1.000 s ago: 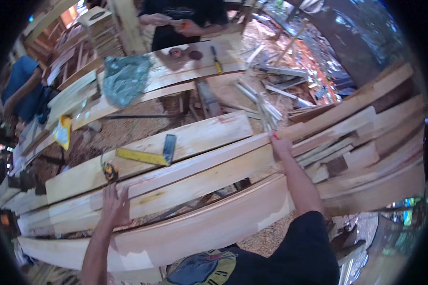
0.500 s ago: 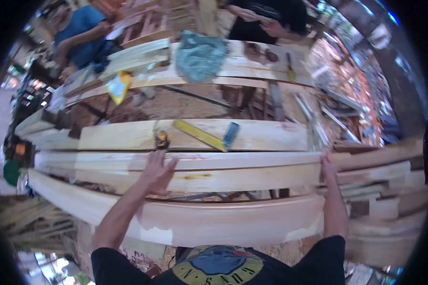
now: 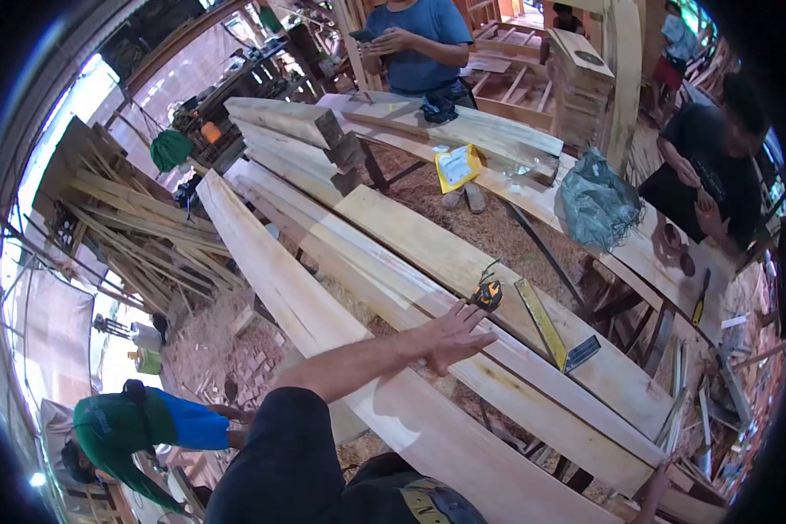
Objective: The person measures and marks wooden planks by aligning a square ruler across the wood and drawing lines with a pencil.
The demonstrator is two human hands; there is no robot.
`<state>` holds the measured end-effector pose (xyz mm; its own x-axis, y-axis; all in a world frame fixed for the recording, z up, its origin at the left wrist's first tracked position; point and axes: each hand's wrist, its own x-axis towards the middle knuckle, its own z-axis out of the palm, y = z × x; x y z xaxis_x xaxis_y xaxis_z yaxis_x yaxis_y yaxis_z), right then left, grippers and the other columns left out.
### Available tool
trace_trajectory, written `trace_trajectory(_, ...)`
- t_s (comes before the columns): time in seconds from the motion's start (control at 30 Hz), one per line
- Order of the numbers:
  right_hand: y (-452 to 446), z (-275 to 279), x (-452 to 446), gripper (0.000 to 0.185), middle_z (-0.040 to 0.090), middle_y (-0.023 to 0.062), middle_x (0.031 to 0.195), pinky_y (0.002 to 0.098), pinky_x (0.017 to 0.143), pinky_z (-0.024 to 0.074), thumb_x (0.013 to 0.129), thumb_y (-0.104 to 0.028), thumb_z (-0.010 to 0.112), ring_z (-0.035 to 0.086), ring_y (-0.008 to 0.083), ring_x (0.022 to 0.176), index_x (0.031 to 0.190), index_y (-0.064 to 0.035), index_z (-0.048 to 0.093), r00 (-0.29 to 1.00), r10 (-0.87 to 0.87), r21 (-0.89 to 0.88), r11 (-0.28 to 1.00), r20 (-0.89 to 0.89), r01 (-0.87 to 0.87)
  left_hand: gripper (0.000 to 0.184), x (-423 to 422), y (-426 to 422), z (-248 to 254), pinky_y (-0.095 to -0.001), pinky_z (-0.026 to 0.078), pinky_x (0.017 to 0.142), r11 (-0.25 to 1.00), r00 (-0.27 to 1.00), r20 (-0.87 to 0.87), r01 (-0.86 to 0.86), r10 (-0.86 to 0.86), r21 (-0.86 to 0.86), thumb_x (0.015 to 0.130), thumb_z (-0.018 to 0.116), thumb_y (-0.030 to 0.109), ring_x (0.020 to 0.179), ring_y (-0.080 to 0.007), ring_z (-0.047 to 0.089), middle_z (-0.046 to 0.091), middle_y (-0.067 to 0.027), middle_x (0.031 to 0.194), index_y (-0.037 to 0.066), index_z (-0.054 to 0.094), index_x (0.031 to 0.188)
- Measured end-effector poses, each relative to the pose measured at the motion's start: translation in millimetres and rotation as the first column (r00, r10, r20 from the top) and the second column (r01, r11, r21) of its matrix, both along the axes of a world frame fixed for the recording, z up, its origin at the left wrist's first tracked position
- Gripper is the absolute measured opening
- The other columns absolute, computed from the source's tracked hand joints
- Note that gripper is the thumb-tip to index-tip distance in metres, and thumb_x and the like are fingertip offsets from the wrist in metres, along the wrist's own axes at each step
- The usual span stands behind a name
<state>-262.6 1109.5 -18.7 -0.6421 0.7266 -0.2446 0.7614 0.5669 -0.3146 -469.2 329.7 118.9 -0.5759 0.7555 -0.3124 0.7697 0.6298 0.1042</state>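
Note:
My left hand (image 3: pixel 458 336) lies on a long narrow wooden plank (image 3: pixel 533 358), open with its fingers spread. Just past the fingertips, a yellow and black tape measure (image 3: pixel 487 295) sits on the wider board (image 3: pixel 576 323) behind. Beside it lies a try square with a yellow blade (image 3: pixel 541 323) and a blue handle (image 3: pixel 582 353). At the lower right, my right hand (image 3: pixel 657 485) appears closed around the near end of the narrow plank; it is small and partly cut off by the view. Another pale, curved board (image 3: pixel 445 419) runs closest to my body.
Across the gap, a bench (image 3: pixel 498 182) carries a yellow packet (image 3: pixel 458 168), a grey-green plastic bag (image 3: pixel 598 201) and a yellow-black tool (image 3: pixel 700 297). Persons stand at the back and right; another bends at lower left (image 3: pixel 122 424). Scrap wood (image 3: pixel 140 227) piles up at left.
The view has swung to the left, bringing the scrap pile and a bending person into sight. My left hand stays by the tape measure and my right hand by the plank's end.

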Motion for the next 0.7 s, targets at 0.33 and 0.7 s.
trace_trajectory(0.33,2.3,8.7,8.6,0.068,0.074,0.0199,0.118,0.047,0.095,0.0526,0.103,-0.061,0.054,0.068,0.0345,0.109,0.14,-0.0057,0.067,1.0,0.016,-0.003,1.0,0.0,-0.016,0.145,3.4,1.9,-4.9,-0.074,0.024,0.121,1.0,1.0,-0.024,-0.006,0.006,-0.023,0.047,0.1,0.046,0.147,-0.0595,0.032,0.033,-0.0463,0.152,0.006,0.026,0.165)
trace_trajectory(0.7,-4.2,13.5,16.7,0.074,0.074,0.0253,0.118,0.0513,0.094,0.0528,0.101,-0.068,0.052,0.069,0.0411,0.11,0.14,-0.0068,0.067,1.0,0.018,-0.001,1.0,0.0,-0.018,0.143,-4.1,-8.1,-9.6,-0.0742,0.023,0.12,0.998,1.0,0.012,0.017,-0.018,0.065,0.047,0.102,0.048,0.148,-0.0595,0.031,0.033,-0.0464,0.152,0.006,0.028,0.162)
